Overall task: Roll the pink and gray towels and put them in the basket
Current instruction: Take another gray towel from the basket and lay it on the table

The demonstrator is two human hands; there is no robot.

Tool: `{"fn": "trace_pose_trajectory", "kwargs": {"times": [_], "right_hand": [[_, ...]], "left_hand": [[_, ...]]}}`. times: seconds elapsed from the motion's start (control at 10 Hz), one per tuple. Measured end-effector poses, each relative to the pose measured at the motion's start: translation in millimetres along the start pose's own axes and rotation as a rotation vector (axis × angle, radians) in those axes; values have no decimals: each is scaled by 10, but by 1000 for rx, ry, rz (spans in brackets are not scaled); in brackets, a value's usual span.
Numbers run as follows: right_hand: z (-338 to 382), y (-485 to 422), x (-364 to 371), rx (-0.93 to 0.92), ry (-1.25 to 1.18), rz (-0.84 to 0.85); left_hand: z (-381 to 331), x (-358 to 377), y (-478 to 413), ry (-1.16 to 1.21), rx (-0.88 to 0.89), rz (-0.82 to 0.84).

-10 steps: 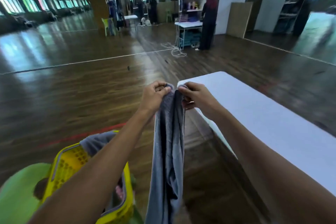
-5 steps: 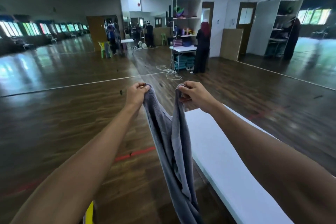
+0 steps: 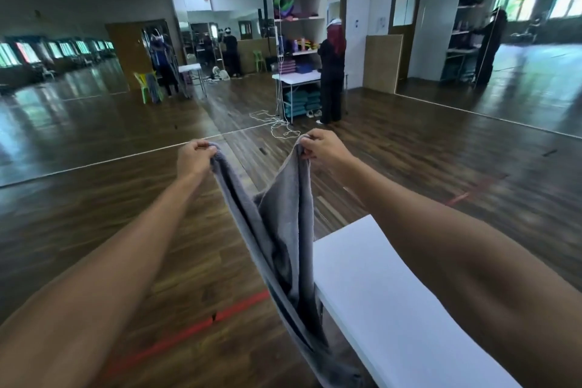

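Note:
A gray towel [image 3: 280, 230] hangs in the air in front of me, sagging in a V between my two hands. My left hand [image 3: 193, 159] grips one top corner, fingers curled round the cloth. My right hand [image 3: 321, 146] pinches the other top corner, about a forearm's width away. The towel's lower part drops past the left edge of the white table [image 3: 393, 302] and out of the bottom of the view. The basket and the pink towel are out of view.
Dark wooden floor [image 3: 126, 214] with a red tape line [image 3: 201, 329] lies to the left of the table. Far ahead a person in dark clothes [image 3: 330, 79] stands at a small table with shelves [image 3: 299, 25]. Mirrored walls line the room.
My hands have pulled apart, spreading the towel's top edge wider. The view has tilted up, so the yellow basket seen one second ago has left the frame.

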State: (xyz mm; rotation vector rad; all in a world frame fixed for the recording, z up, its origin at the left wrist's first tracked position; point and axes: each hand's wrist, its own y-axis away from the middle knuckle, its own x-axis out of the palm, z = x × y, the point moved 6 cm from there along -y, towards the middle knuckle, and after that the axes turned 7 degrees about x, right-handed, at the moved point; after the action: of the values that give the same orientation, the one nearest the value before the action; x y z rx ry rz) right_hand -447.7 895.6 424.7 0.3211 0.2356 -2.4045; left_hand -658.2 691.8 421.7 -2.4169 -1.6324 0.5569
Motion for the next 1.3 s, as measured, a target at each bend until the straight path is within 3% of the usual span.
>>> {"fn": "trace_pose_trajectory", "kwargs": {"times": [0.2,0.4,0.5,0.7,0.8,0.9,1.0,1.2,1.3], "right_hand": [[-830,-1786,-418,156,-90,-109],[-1789,-3112,-1139,265,-53,-353],[-2240,-3394,-1472,290,20,-462],[-3359,-3177,-2256,445,111,-707],[-3900,-2751,-2557,546,172,-783],[-4310,-2193,-2767,653,274,-752],[-4593,-1628,-2921,684,398,-721],[-5178,-1059,-2949,736,760,-408],[-5378,-1056,-2967,672,947,-322]], "left_hand": [[705,493,-1153,-78,-81,-117],[1588,1118,-1809,-33,-276,-288],[2023,1392,-1805,42,-358,-361],[2616,1976,-1098,244,-554,-306],[2769,2282,-545,297,-668,-211],[2979,2548,70,261,-767,-47],[3125,2792,612,156,-910,256],[3402,3148,1158,-411,-547,903],[3423,3343,1324,-653,-281,990]]}}
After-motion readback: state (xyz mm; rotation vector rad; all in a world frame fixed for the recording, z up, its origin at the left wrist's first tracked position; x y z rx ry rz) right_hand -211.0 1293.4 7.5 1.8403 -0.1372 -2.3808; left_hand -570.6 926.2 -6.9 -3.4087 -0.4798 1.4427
